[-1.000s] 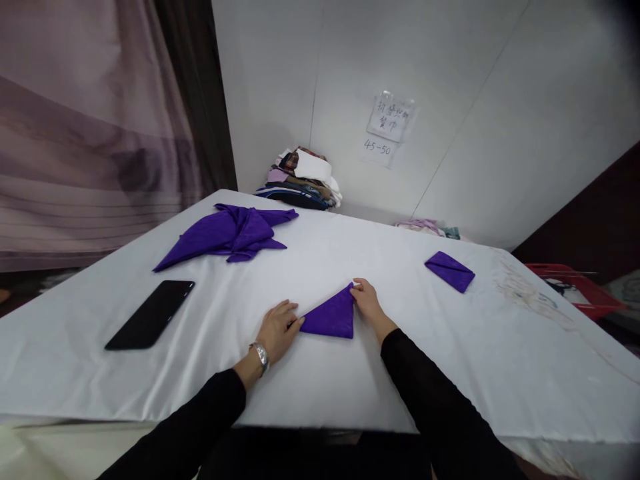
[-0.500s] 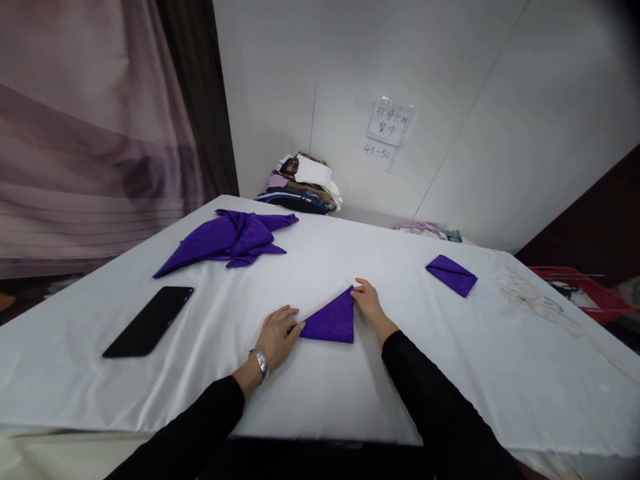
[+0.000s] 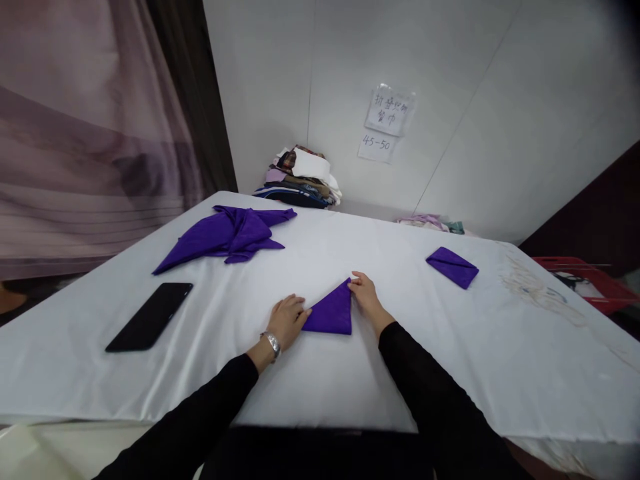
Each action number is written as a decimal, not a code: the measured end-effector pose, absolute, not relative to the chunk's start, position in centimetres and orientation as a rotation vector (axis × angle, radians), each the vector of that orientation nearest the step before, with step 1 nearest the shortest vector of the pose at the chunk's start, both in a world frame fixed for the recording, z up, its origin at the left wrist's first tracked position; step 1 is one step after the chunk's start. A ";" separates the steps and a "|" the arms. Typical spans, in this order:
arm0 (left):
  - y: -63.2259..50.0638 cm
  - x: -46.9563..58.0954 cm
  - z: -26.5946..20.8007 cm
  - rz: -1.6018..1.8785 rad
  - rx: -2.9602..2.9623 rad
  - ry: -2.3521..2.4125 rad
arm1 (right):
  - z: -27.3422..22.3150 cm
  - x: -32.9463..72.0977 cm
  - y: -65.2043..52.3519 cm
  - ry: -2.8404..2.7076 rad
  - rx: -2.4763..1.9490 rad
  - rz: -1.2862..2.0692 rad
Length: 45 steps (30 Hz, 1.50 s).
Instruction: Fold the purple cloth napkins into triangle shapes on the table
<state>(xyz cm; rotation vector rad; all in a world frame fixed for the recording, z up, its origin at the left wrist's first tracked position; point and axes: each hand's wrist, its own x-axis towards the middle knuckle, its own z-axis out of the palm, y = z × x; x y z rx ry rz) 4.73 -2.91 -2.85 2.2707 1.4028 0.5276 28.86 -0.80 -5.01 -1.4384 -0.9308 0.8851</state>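
Note:
A purple cloth napkin [image 3: 332, 312], folded into a triangle, lies on the white-covered table in front of me. At its left corner, my left hand [image 3: 289, 321] is closed, thumb and fingers on the fabric. My right hand [image 3: 366, 293] pinches the triangle's upper right corner between thumb and fingertips. Farther right lies a second purple napkin [image 3: 452, 267], folded into a flat packet. Back on the left, crumpled purple cloths [image 3: 225, 233] lie in a loose heap.
A black phone-like slab [image 3: 150, 317] rests on the white tablecloth [image 3: 330, 393] at left. Folded fabrics [image 3: 303, 177] are stacked against the back wall, with more cloth [image 3: 430, 222] behind the table. A red basket [image 3: 613, 297] stands beyond the right edge.
My left hand has slid slightly inward along the triangle's left corner. The right hand keeps its pinch on the upper corner. The whole view has shifted a little.

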 end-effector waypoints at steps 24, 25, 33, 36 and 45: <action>1.6 15.4 -1.7 0.428 2.237 1.469 | -5.8 29.3 -0.2 -1.032 -1.472 0.879; 1.9 15.7 -1.8 0.415 2.215 1.484 | -5.7 29.2 -0.3 -1.029 -1.466 0.888; 1.8 16.4 -2.1 0.430 2.124 1.571 | -5.2 29.1 -0.9 -0.994 -1.489 0.913; 1.6 16.4 -2.1 0.457 2.107 1.585 | -5.2 29.2 -1.1 -0.983 -1.568 0.858; 1.4 16.1 -2.3 0.525 2.098 1.571 | -4.0 29.0 -1.0 -1.100 -1.649 0.854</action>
